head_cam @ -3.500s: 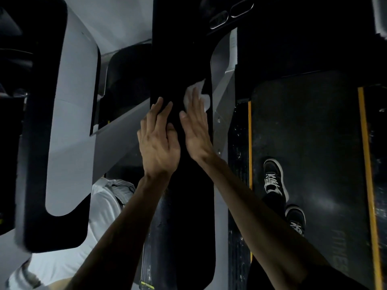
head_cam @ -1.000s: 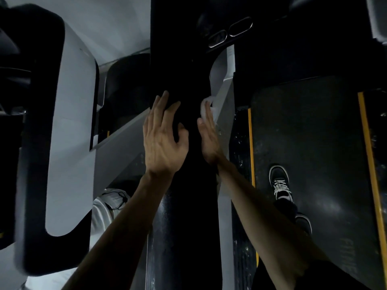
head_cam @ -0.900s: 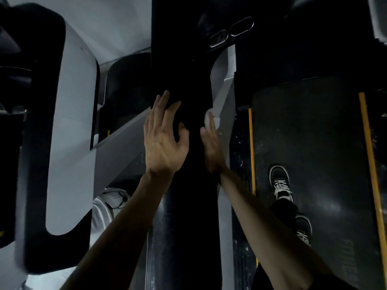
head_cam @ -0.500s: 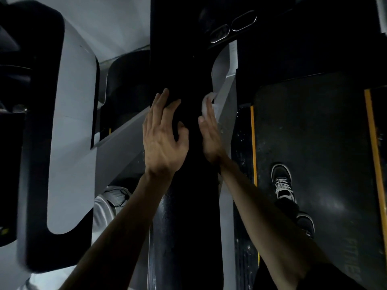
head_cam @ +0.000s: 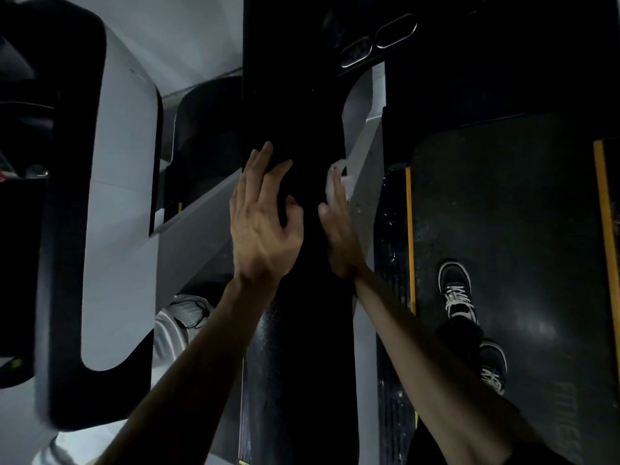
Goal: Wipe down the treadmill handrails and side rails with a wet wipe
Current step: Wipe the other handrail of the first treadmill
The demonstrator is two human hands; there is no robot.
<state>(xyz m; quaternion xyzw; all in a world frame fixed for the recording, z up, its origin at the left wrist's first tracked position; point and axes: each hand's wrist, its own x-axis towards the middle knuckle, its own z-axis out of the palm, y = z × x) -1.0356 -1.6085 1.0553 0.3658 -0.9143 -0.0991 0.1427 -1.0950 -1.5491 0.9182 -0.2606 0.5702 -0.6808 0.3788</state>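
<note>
While right hand (head_cam: 337, 229) presses wipe (head_cam: 333, 182) under straight, together fingers against rail (head_cam: 295, 330) right edge, left hand (head_cam: 263, 223) braces top, fingers spread. Step: wiping rail side. Next: likely slide wipe along edge.

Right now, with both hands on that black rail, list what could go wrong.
1. The wet wipe sits only under the straight fingers of the right hand at the edge of the black handrail; it may slip off toward the belt.
2. The left hand rests flat, gripping nothing; on a damp rail it could slide.
</note>
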